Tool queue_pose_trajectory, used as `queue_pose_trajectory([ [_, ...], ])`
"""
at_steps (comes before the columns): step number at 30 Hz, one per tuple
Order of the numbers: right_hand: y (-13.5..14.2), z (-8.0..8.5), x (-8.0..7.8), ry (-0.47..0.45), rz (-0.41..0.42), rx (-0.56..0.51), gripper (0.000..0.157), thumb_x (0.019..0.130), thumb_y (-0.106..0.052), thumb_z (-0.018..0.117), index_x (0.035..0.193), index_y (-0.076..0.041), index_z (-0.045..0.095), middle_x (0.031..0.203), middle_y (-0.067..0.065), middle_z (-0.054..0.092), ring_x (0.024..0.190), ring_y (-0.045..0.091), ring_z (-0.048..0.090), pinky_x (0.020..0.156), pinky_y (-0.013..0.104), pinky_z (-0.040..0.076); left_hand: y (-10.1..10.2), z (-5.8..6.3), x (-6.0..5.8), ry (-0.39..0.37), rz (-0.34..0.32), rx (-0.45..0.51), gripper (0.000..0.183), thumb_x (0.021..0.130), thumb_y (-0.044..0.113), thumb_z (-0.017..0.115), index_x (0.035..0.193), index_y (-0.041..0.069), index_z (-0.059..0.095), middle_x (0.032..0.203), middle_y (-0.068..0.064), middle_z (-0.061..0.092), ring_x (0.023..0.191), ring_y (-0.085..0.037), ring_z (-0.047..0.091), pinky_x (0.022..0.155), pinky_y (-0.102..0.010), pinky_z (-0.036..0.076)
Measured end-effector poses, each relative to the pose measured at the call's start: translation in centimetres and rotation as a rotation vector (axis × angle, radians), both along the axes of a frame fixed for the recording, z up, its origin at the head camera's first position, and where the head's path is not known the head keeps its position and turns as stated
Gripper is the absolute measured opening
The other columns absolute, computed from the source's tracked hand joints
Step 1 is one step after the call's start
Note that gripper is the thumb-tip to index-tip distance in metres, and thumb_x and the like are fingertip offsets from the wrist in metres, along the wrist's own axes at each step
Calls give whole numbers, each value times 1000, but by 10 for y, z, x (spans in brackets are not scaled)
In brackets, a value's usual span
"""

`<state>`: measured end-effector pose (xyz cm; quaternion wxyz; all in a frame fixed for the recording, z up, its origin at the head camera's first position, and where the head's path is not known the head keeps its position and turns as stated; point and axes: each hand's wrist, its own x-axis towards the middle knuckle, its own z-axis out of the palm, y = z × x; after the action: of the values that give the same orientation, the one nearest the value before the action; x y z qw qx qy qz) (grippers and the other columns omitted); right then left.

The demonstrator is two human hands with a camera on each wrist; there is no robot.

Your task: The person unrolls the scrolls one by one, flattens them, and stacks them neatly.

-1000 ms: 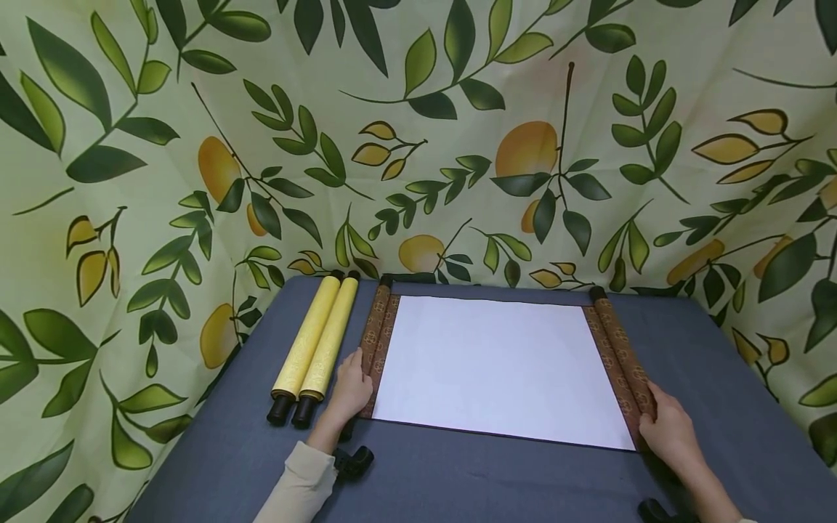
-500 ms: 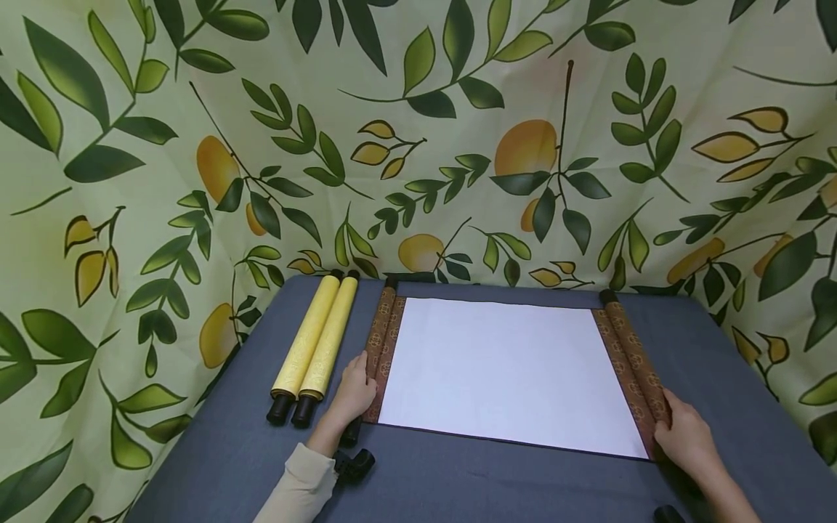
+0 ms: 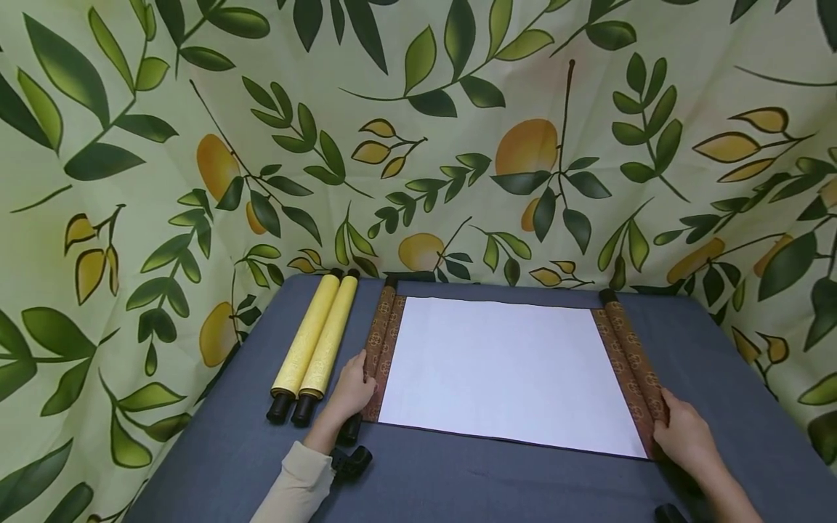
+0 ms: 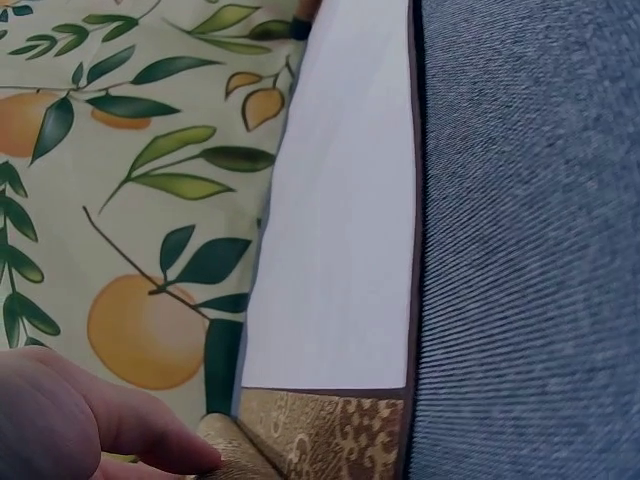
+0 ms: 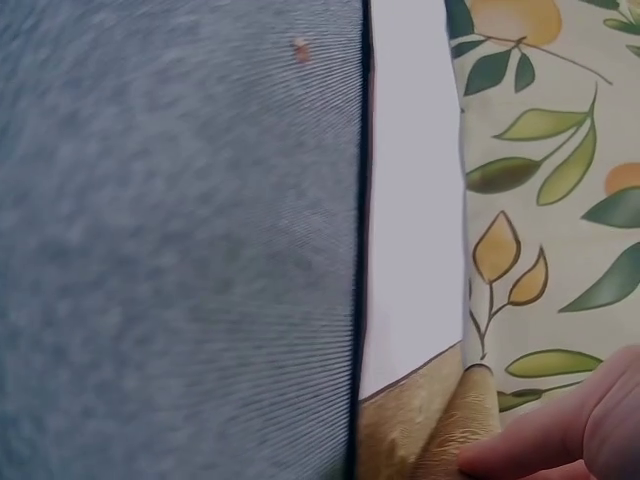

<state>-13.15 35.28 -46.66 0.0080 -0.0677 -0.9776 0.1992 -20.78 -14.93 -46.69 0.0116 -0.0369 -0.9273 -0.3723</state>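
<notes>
A hanging scroll (image 3: 503,374) lies unrolled on the table, its blank white sheet bordered by brown patterned brocade. My left hand (image 3: 353,385) grips the left roller (image 3: 379,327) near its front end; a black knob shows just below the hand. At the opposite side my right hand (image 3: 688,436) holds the right roller (image 3: 631,349), also toward the front. In the left wrist view the thumb and fingers (image 4: 150,430) rest on the brown roll. The right wrist view has the fingers (image 5: 530,440) on the other roll, whose near end is out of frame.
Two rolled yellow scrolls (image 3: 306,338) with black knobs lie side by side left of the open one. Dark blue cloth (image 3: 497,487) covers the table. A leaf-and-fruit patterned curtain (image 3: 458,145) hangs behind it. A black wrist device (image 3: 353,465) sits by the left cuff.
Over the second, the scroll has shifted slightly right, with both hands still on the rollers. The right hand has moved right and a little nearer. Almost nothing moved in the last half second.
</notes>
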Motion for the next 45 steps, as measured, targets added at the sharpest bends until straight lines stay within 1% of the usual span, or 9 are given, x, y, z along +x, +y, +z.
queue_pose_trajectory([
  [10, -12, 10, -2, -35, 23, 24, 62, 83, -4, 57, 130, 30, 32, 126, 52, 36, 113, 65, 39, 90, 67, 41, -13, 9, 1, 30, -66, -34, 50, 85, -5, 51, 134, -14, 46, 138, -37, 45, 129, -52, 44, 105, -58, 40],
  [16, -48, 13, -4, 135, 5, -1, 57, 84, -4, 61, 128, 26, 41, 126, 49, 43, 112, 63, 43, 88, 67, 42, -22, 12, -1, 41, -89, -28, 44, 87, -3, 53, 131, -12, 52, 132, -33, 53, 124, -47, 52, 99, -54, 46],
  [19, -77, 14, -8, 253, 39, -48, 51, 83, -3, 62, 126, 22, 47, 123, 45, 50, 111, 60, 49, 87, 64, 45, -27, 15, -3, 36, -80, 13, 41, 89, -2, 52, 130, -12, 53, 129, -32, 57, 117, -45, 58, 92, -50, 51],
  [24, -124, 16, -21, 345, 136, -149, 44, 84, -1, 63, 124, 15, 54, 120, 38, 58, 104, 53, 60, 83, 57, 52, -36, 22, -9, 38, -67, 36, 39, 92, -2, 50, 129, -12, 53, 123, -30, 62, 109, -41, 63, 89, -47, 53],
  [31, -195, 14, -49, 216, 239, -364, 40, 87, -2, 62, 126, 8, 56, 124, 26, 63, 111, 39, 63, 89, 44, 56, -55, 36, -21, 10, -26, 72, 40, 95, 1, 48, 134, -10, 50, 123, -29, 62, 111, -41, 61, 86, -43, 54],
  [34, -224, 10, -54, 226, 281, -469, 35, 86, 2, 63, 120, 7, 60, 117, 23, 67, 105, 36, 66, 85, 39, 57, -66, 38, -26, 13, 14, 79, 41, 96, 3, 47, 135, -8, 50, 122, -29, 63, 109, -40, 63, 84, -40, 55],
  [37, -256, 5, -53, 235, 373, -556, 30, 86, 4, 62, 115, 8, 62, 109, 23, 69, 98, 33, 68, 79, 32, 58, -77, 42, -27, 19, 63, 78, 40, 96, 3, 46, 134, -8, 51, 120, -29, 64, 107, -39, 64, 80, -36, 56],
  [41, -299, 0, -50, 231, 557, -616, 26, 87, 4, 57, 113, 9, 62, 104, 24, 70, 92, 32, 69, 73, 24, 58, -91, 44, -28, 27, 113, 72, 40, 98, 5, 45, 135, -7, 50, 121, -29, 64, 108, -39, 64, 76, -31, 55],
  [45, -338, 6, -49, 214, 673, -651, 26, 90, 2, 54, 115, 8, 62, 104, 22, 69, 91, 30, 67, 71, 19, 56, -103, 44, -27, 38, 153, 73, 40, 98, 6, 45, 135, -8, 49, 122, -29, 63, 109, -40, 63, 77, -29, 54],
])
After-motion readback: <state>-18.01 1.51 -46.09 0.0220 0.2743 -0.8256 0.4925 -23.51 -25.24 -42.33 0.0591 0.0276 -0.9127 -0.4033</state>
